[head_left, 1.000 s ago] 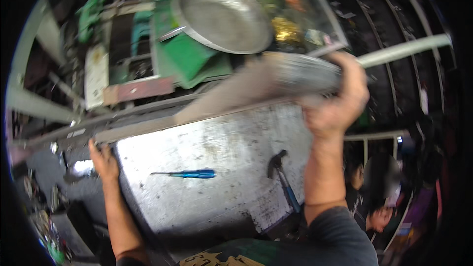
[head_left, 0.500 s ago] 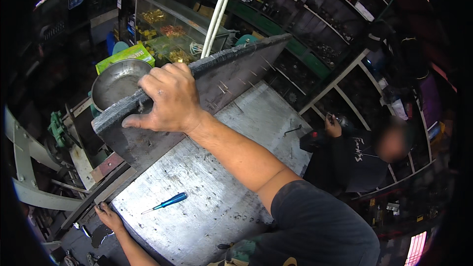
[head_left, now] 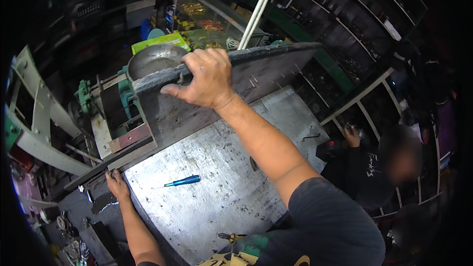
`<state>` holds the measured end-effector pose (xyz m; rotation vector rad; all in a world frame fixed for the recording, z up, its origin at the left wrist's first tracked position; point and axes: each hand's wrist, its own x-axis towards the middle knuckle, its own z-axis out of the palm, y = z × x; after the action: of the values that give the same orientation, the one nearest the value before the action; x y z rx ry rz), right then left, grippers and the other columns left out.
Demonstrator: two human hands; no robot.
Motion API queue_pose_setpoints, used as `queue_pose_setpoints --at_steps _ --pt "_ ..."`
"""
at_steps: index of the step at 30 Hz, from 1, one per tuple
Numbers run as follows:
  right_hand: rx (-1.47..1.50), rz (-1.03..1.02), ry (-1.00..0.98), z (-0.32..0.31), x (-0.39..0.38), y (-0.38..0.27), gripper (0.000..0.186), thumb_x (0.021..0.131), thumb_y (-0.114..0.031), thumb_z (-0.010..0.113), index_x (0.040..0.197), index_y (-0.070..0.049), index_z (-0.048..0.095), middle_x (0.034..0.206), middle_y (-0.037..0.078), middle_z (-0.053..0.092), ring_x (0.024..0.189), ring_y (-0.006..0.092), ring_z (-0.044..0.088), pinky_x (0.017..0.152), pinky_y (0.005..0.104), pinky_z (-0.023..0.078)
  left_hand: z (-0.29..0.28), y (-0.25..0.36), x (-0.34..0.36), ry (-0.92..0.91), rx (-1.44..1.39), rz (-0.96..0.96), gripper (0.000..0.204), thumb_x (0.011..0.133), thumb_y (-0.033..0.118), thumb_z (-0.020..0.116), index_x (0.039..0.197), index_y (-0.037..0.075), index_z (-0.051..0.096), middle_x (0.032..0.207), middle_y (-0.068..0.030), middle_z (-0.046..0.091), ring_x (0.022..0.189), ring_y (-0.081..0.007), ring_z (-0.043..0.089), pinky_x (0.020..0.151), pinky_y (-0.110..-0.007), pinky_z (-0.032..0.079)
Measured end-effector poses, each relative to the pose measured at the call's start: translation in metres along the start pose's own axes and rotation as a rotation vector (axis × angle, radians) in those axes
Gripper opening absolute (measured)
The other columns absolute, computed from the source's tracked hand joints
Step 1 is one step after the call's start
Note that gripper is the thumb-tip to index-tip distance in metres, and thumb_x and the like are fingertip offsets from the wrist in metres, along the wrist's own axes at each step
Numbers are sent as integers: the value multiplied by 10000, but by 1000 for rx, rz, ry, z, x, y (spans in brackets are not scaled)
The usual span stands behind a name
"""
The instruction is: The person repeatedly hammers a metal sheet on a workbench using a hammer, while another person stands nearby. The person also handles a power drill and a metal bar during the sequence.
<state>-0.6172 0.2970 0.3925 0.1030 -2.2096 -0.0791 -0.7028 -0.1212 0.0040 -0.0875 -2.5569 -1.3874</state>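
My right hand (head_left: pixel 209 76) grips the upper edge of a dark, thick board (head_left: pixel 268 76) standing on edge at the far side of the metal-topped table (head_left: pixel 221 162). Its fingers go over the top and its thumb presses the near face. Several thin nail-like pins stick out of that face. My left hand (head_left: pixel 117 185) rests at the table's left edge, its fingers apart and nothing seen in it. On the tabletop lies a blue-handled screwdriver (head_left: pixel 186 181). Pliers with yellow and black handles (head_left: pixel 229 237) lie near my body.
Beyond the board sit a round metal pan (head_left: pixel 155 59), a green box (head_left: pixel 160 41) and a glass case (head_left: pixel 217 12). Green machinery (head_left: pixel 86 96) stands at the left. A person (head_left: pixel 367 167) in dark clothes is at the right, by metal frames. A dark L-shaped rod (head_left: pixel 311 137) lies on the table.
My view has turned, so the scene sits further right in the picture. The pliers now show more clearly. My right hand still grips the board and my left hand stays at the table edge.
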Motion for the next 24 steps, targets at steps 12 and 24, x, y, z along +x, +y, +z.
queue_pose_setpoints --at_steps 12,24 --pt "-26 -46 -17 -1 1 -4 828 749 -866 705 918 -55 710 854 75 685 830 287 657 792 439 461 -2 25 -9 103 11 6 548 1041 434 672 1203 -87 618 1051 -329 707 996 -523 685 864 -514 529" --pt "-32 -98 88 3 6 -7 807 759 -864 697 835 -60 672 765 56 641 743 272 637 733 432 475 -2 20 -6 37 -19 -46 616 1127 459 436 1320 -101 607 1225 -388 663 1184 -569 609 997 -550 494"
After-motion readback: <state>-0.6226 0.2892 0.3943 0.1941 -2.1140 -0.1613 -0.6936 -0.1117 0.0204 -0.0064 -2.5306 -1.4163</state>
